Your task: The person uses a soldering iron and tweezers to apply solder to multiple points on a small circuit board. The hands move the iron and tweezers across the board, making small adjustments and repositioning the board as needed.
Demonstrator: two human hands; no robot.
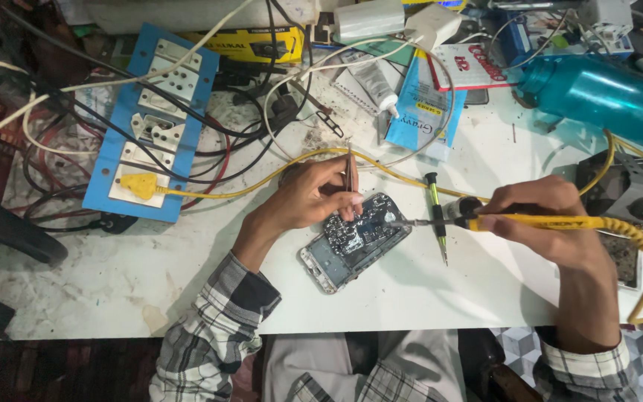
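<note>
While only the head view is on hand, entries follow from it alone.

Phone (pixel 353 240): back off, board exposed, lying at centre frame on the white table (pixel 150 275); long axis runs lower left to upper right.

Left hand (pixel 310 195): just upper left of the phone, fingers closed on tweezers (pixel 350 176), whose tips point down onto the board's upper end.

Right hand (pixel 552 219): at right of frame, well off the phone, fingers wrapped round a yellow soldering iron (pixel 530 222). The iron lies almost level, tip pointing left and touching or just short of the phone's upper right edge; which, I cannot tell. The left hand is the nearer to the phone.

Screwdriver (pixel 437 216): green-and-black, lying between phone and right hand, under the iron's shaft.

Yellow cord (pixel 262 179): runs from the blue socket board (pixel 154 123) at upper left past the left hand.

Teal bottle (pixel 604 93): upper right, on its side.

Room: bare table below and left of the phone; near edge close below it; clutter crowds the upper frame.
</note>
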